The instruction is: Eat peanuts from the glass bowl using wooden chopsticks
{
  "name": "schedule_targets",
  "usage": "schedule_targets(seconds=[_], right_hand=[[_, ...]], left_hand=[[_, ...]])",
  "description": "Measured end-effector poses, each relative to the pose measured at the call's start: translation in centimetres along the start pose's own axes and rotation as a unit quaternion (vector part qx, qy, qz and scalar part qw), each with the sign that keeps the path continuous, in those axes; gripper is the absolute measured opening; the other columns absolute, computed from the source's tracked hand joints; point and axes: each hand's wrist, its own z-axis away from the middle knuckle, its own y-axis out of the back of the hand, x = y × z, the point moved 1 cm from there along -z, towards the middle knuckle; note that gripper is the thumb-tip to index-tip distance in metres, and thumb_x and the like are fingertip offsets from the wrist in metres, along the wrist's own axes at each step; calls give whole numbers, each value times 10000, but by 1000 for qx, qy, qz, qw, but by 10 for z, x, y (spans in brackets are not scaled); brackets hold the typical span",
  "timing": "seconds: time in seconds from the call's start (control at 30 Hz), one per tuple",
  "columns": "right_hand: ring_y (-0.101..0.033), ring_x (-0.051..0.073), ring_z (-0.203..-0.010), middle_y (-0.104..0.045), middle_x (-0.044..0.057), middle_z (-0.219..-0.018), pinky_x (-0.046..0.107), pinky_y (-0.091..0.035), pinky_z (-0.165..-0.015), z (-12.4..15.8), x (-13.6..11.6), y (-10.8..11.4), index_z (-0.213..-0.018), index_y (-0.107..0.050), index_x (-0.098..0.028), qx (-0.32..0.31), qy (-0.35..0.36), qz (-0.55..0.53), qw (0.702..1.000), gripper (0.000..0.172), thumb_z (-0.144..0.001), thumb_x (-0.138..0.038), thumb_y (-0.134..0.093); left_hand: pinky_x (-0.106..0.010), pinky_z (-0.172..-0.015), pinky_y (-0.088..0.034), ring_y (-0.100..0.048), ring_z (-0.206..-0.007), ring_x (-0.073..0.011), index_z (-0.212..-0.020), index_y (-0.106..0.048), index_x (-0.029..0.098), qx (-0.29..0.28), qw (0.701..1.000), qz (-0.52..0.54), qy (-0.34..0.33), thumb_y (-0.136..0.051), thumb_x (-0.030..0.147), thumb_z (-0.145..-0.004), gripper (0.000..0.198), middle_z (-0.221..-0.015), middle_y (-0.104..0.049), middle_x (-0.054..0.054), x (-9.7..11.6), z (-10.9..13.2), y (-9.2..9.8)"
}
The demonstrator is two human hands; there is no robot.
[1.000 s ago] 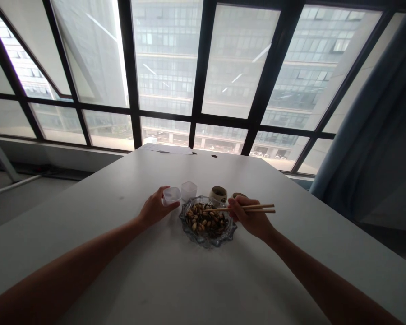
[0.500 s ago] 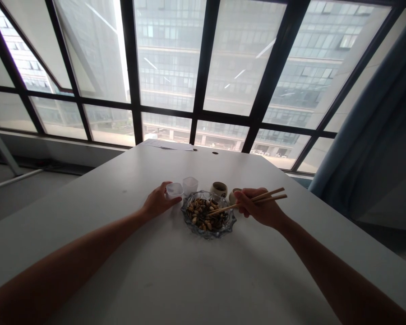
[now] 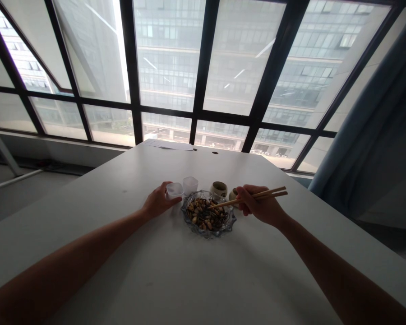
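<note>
My left hand (image 3: 158, 200) is closed round the side of a small translucent plastic cup (image 3: 174, 191) left of the bowl. In my right hand (image 3: 257, 204) is a pair of wooden chopsticks (image 3: 270, 194), their tips over the nuts and seeds (image 3: 206, 214). These lie mixed in a scalloped clear glass bowl (image 3: 208, 233). Whether the tips pinch a piece cannot be made out. A second translucent cup (image 3: 190, 184) stands behind the first, near the bowl's rim. Behind the bowl sits a small beige ceramic cup (image 3: 219, 189); another beige cup (image 3: 232, 195) is partly hidden by my right hand.
All of this stands on a white table (image 3: 155, 271). Papers (image 3: 169, 145) lie at its far edge, near two dark round holes. Large framed windows rise beyond, and a blue curtain (image 3: 358, 135) hangs at the right.
The chopstick tips have shifted slightly up and left over the bowl and come closer together. My left hand and the cup have stayed nearly still.
</note>
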Motion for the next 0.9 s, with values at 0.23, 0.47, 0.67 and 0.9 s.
schedule_targets(seconds=[0.23,0.47,0.67,0.9], right_hand=[[-562,116,-379,-641,44,-510,204,-415,-351,-3,3,-1,-648,-630,-169,39,-25,-13,999,569,-833,-706,-600],[-571,121,-381,-638,38,-508,209,-429,-357,-3,2,-1,-655,-618,-175,60,-18,-27,998,574,-818,-725,-601],[-573,128,-383,-641,43,-507,219,-436,-361,-4,3,0,-659,-622,-177,67,-21,-19,997,571,-823,-724,-596],[-602,140,-446,-647,43,-524,249,-482,-450,0,2,6,-629,-618,-189,3,83,74,994,514,-931,-598,-544]], left_hand=[[-346,-797,-531,-691,-937,-267,-1312,-521,196,0,1000,0,-6,-734,570,-729,725,-1065,-718,-103,-2,-1,-1],[-341,-770,-527,-691,-916,-267,-1320,-521,189,-2,1000,2,-5,-733,576,-728,738,-1051,-716,-105,-2,0,-1],[-336,-767,-525,-693,-897,-257,-1305,-531,201,5,1000,5,-6,-743,559,-722,716,-1035,-720,-90,-1,0,-1],[-361,-773,-532,-688,-908,-270,-1311,-524,210,4,1000,6,-9,-735,580,-727,722,-1013,-714,-86,-3,0,-2]])
